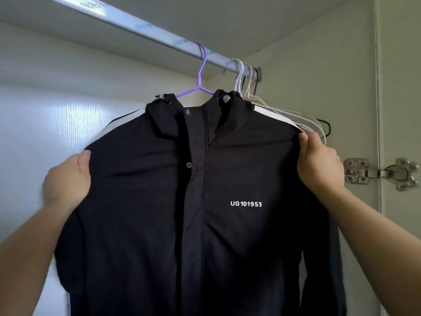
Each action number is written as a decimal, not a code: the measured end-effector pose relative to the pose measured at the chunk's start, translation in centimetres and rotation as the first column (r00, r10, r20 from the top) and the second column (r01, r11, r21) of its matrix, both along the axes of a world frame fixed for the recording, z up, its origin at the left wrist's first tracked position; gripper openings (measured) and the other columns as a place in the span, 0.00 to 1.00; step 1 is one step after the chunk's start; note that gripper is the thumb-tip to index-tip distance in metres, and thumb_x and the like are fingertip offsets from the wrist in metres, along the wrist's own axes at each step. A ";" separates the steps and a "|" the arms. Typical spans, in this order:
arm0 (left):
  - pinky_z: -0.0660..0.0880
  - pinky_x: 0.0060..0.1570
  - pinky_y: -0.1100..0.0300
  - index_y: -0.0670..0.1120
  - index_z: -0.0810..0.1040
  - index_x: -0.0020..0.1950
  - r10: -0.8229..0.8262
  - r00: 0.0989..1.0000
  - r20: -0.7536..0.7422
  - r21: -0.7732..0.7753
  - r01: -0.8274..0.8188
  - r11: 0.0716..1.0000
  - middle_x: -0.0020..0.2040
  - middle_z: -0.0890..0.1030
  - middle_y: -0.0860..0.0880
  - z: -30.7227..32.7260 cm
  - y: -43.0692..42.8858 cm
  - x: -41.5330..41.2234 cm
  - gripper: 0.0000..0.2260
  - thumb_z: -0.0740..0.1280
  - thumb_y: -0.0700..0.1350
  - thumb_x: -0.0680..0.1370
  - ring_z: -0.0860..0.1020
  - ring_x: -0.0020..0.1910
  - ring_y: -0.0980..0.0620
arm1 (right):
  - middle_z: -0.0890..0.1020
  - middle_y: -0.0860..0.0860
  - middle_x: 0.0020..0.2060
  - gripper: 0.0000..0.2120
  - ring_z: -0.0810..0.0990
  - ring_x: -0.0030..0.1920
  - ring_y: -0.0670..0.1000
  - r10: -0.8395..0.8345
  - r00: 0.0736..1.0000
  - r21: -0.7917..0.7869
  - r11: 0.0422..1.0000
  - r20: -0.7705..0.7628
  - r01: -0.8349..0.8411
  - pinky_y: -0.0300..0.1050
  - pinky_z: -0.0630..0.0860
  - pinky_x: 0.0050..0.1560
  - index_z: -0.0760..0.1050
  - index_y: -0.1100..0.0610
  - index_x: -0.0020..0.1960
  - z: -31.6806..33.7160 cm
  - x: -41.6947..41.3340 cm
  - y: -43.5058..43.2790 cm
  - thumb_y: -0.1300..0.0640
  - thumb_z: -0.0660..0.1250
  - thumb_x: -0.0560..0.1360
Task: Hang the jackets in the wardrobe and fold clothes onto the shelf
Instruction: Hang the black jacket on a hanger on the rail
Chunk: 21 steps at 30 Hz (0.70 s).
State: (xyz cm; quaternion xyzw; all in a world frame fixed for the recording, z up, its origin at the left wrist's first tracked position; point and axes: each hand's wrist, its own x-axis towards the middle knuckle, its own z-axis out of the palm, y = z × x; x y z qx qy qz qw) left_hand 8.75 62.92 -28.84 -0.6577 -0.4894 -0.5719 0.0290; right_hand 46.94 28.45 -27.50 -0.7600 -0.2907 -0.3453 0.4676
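A black jacket (196, 201) with white shoulder stripes and white chest lettering hangs on a purple hanger (200, 76). The hanger's hook sits over the silver wardrobe rail (141, 26). My left hand (68, 179) grips the jacket's left shoulder, thumb on the front of the cloth. My right hand (319, 165) pinches the jacket's right shoulder seam, thumb in front. The fingers of both hands are hidden behind the fabric. The jacket's lower part runs out of view at the bottom.
Several empty white, cream and black hangers (273, 106) are bunched on the rail at the right end, just behind the jacket's right shoulder. The wardrobe side wall with a metal door hinge (378, 173) is on the right. The back panel (57, 99) shows on the left.
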 end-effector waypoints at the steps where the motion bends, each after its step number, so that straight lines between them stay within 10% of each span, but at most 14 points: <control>1: 0.72 0.47 0.44 0.46 0.75 0.49 0.000 1.000 -0.008 -0.012 0.000 1.000 0.43 0.78 0.40 0.4 -0.2 -0.2 0.32 0.40 0.67 0.82 0.74 0.44 0.36 | 0.78 0.68 0.49 0.22 0.77 0.48 0.70 0.002 1.000 -0.010 1.000 0.001 -0.002 0.56 0.67 0.44 0.65 0.56 0.53 0.1 -0.1 -0.1 0.39 0.43 0.84; 6: 0.71 0.47 0.46 0.44 0.71 0.44 -0.071 0.997 -0.002 -0.042 0.071 0.997 0.42 0.76 0.42 1.3 -1.5 0.9 0.27 0.43 0.61 0.84 0.74 0.44 0.38 | 0.79 0.69 0.52 0.19 0.77 0.51 0.71 0.067 0.997 0.016 0.998 -0.032 -0.066 0.57 0.68 0.46 0.66 0.56 0.53 0.3 -1.7 0.5 0.42 0.47 0.85; 12: 0.70 0.61 0.44 0.44 0.74 0.64 -0.166 0.984 0.060 0.244 0.147 0.959 0.63 0.77 0.42 6.8 -5.3 4.5 0.20 0.55 0.57 0.83 0.73 0.62 0.39 | 0.77 0.58 0.63 0.20 0.76 0.60 0.64 0.127 0.981 0.130 0.981 0.149 -0.147 0.57 0.72 0.55 0.70 0.52 0.66 4.5 -4.5 2.7 0.42 0.50 0.84; 21: 0.70 0.59 0.50 0.45 0.78 0.58 -0.253 0.924 -0.286 0.651 0.381 0.656 0.58 0.78 0.48 13.7 -15.6 12.9 0.13 0.60 0.50 0.80 0.75 0.57 0.45 | 0.81 0.59 0.51 0.19 0.78 0.52 0.64 0.090 0.930 -0.144 0.989 0.357 -0.041 0.54 0.69 0.46 0.74 0.56 0.55 8.2 -5.9 3.4 0.45 0.50 0.85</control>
